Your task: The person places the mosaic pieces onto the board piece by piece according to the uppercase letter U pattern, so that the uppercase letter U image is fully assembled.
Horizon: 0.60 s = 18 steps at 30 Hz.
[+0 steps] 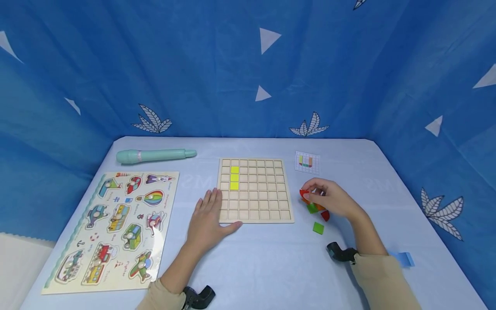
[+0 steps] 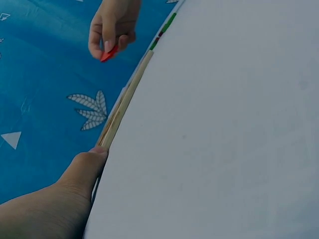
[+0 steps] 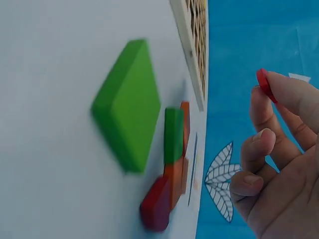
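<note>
A square wooden grid board (image 1: 257, 196) lies mid-table, with three yellow square tiles (image 1: 234, 178) stacked in a column in its upper left cells. My left hand (image 1: 207, 219) lies flat at the board's lower left corner, its fingers along the left edge and its thumb at the front edge. My right hand (image 1: 331, 198) pinches a red tile (image 3: 265, 84) between thumb and forefinger, raised above the table. Below it lie a few loose pieces: a green tile (image 3: 173, 134), orange tiles (image 3: 174, 181) and another red piece (image 3: 155, 204). A separate green square tile (image 3: 127, 107) lies nearer the front.
A small pattern card (image 1: 308, 162) lies behind the right hand. At the left is a vehicle puzzle board (image 1: 116, 232), with a mint-green microphone-shaped object (image 1: 156, 155) behind it. A blue strip (image 1: 404, 259) lies by the right sleeve. Blue curtains surround the table.
</note>
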Motion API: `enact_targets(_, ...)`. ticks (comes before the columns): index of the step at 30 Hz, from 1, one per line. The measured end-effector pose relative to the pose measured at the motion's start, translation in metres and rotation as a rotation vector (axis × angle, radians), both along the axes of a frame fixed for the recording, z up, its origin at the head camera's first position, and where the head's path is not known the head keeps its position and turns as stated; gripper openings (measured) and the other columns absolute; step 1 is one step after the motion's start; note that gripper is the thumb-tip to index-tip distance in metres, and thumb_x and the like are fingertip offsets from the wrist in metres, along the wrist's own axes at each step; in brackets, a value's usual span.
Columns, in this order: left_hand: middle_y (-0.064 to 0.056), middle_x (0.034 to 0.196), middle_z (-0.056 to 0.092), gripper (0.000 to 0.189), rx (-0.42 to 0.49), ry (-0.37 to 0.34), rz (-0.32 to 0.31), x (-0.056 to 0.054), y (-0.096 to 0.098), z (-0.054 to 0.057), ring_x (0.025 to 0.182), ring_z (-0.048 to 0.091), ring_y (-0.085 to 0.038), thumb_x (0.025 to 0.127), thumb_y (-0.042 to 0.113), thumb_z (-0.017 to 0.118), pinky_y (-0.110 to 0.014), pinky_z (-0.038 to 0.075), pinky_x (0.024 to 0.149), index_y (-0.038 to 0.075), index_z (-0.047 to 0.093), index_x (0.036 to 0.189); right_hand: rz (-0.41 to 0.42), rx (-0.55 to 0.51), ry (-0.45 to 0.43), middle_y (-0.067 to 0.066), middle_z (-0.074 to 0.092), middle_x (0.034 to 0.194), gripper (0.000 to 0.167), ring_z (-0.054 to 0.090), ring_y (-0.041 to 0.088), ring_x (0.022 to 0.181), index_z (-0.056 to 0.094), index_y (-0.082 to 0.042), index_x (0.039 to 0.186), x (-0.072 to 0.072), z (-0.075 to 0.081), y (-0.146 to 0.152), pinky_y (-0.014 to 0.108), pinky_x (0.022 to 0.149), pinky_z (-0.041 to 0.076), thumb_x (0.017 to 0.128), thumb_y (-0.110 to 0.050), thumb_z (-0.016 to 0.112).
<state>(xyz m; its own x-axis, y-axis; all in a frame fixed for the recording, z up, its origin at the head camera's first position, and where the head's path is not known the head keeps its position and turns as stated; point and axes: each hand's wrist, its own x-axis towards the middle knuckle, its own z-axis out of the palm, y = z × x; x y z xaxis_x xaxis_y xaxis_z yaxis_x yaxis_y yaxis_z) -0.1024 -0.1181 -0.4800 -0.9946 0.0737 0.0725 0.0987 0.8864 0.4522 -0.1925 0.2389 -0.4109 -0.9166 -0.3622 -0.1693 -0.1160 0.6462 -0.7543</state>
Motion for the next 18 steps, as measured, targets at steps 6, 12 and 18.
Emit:
enact_targets(6, -0.013, 0.165, 0.019, 0.117, 0.0, -0.008, 0.001, 0.0, 0.0, -0.002, 0.155, 0.013, -0.03, 0.077, 0.076, 0.064, -0.051, 0.011, 0.126, 0.002, 0.022, 0.157, 0.045, -0.036, 0.028, 0.007, 0.065, 0.096, 0.02, 0.058, 0.028, 0.08, 0.069, -0.02, 0.108, -0.01, 0.0, -0.023, 0.032, 0.059, 0.051, 0.091, -0.03, 0.072)
enact_targets(12, -0.013, 0.165, 0.018, 0.118, 0.003, -0.018, 0.0, -0.001, 0.0, -0.001, 0.155, 0.013, -0.03, 0.076, 0.076, 0.065, -0.051, 0.011, 0.126, 0.002, 0.021, 0.157, 0.089, -0.082, 0.036, 0.002, 0.066, 0.1, 0.017, 0.056, 0.026, 0.083, 0.068, -0.024, 0.107, -0.018, 0.0, -0.05, 0.031, 0.059, 0.048, 0.092, -0.033, 0.07)
enact_targets(18, -0.013, 0.166, 0.018, 0.118, 0.0, -0.023, 0.003, 0.0, -0.001, -0.001, 0.155, 0.013, -0.03, 0.076, 0.077, 0.064, -0.05, 0.011, 0.126, 0.003, 0.021, 0.157, 0.138, -0.135, 0.064, 0.001, 0.067, 0.1, 0.014, 0.056, 0.024, 0.082, 0.069, -0.022, 0.107, -0.024, 0.001, -0.079, 0.031, 0.066, 0.048, 0.093, -0.025, 0.069)
